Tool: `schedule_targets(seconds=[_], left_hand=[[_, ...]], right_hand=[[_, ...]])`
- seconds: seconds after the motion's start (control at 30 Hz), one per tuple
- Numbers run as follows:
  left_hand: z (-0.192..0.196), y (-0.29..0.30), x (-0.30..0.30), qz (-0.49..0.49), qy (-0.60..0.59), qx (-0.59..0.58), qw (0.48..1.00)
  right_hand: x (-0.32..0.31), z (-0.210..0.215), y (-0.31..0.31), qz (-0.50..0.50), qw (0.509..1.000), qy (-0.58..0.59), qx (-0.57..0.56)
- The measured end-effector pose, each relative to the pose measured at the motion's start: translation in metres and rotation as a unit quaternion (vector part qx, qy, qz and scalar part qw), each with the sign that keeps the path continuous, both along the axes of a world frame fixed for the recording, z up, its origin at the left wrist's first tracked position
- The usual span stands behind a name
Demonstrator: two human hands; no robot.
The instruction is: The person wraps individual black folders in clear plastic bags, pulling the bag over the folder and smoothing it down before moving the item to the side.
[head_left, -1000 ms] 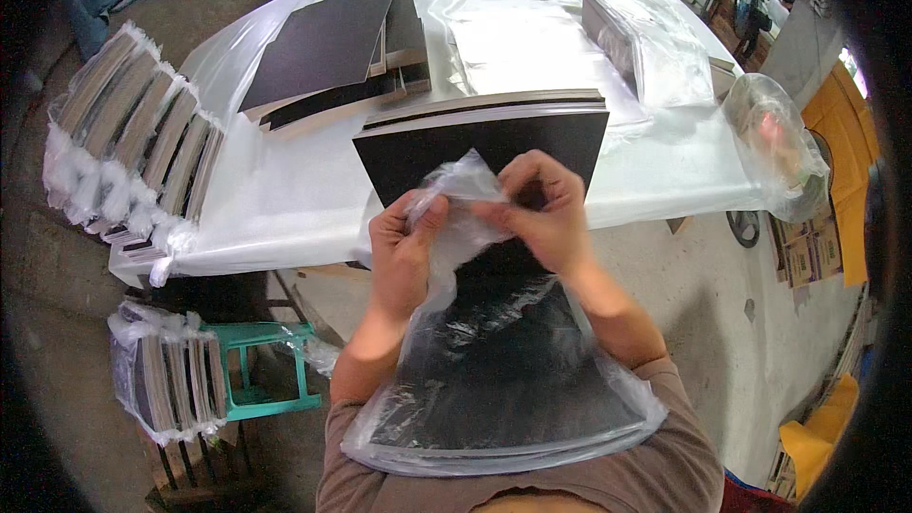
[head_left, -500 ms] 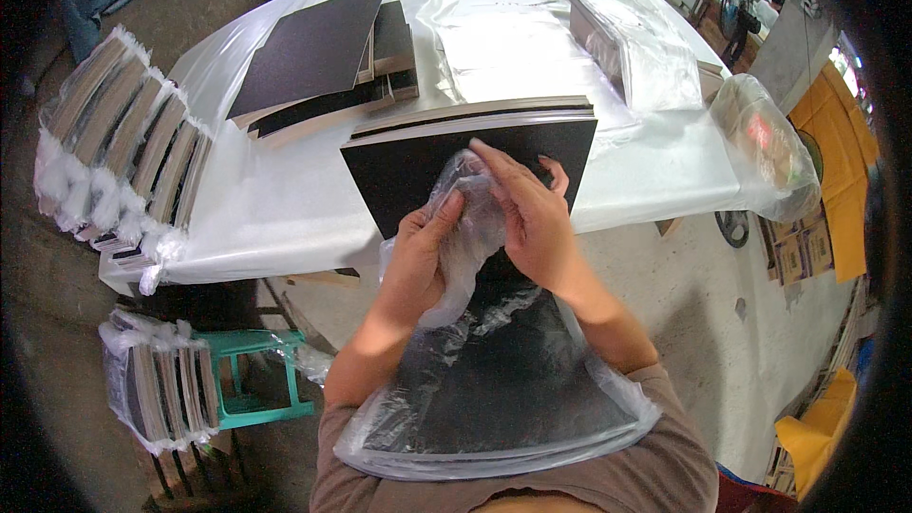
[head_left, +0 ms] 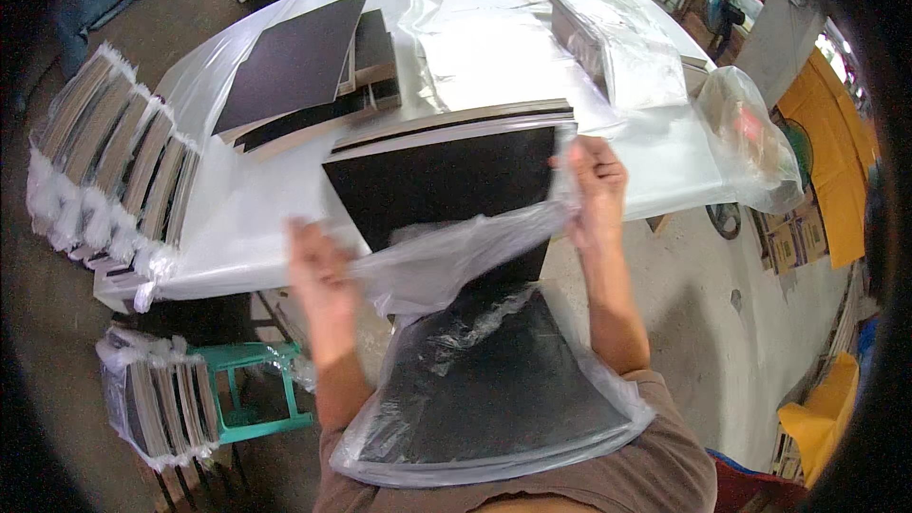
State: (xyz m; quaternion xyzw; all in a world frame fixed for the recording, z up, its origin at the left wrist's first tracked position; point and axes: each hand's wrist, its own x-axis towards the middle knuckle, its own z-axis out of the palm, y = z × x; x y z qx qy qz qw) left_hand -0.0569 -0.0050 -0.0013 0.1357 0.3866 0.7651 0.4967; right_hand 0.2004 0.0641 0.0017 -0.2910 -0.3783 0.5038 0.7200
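Observation:
Between my hands a clear plastic bag [head_left: 442, 256] is spread wide, its mouth drawn across the front of a stack of black boards [head_left: 442, 180]. The stack leans at the table's near edge. My right hand [head_left: 598, 180] grips the plastic beside the stack's right edge. On the other side my left hand [head_left: 323, 271], smeared by motion, has hold of the bag's left end, left of the stack. Closer to me, the lower part of the bag encloses a large black panel [head_left: 494, 380] against my body.
Loose black boards [head_left: 294, 62] lie on the white-covered table [head_left: 237, 218]. Plastic-wrapped bundles [head_left: 114, 152] stand at its left end, another bundle [head_left: 161, 389] by a green stool [head_left: 252, 385]. A plastic-wrapped stack [head_left: 608, 47] and a filled plastic bag [head_left: 750, 138] are at right.
My hands have moved apart, left hand to the left and right hand to the right. The bunched plastic between them is now stretched open across the stack's front.

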Motion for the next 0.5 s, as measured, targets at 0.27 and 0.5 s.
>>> schedule_targets(seconds=[0.27,0.5], left_hand=[[-0.005,-0.070,-0.165,0.476,0.519,-0.140,0.696],[0.054,0.016,0.081,-0.156,0.534,0.242,0.795]], right_hand=[[0.063,0.023,-0.016,-0.086,0.962,-0.258,0.037],[-0.007,0.042,-0.035,0.012,0.967,-0.242,0.076]])
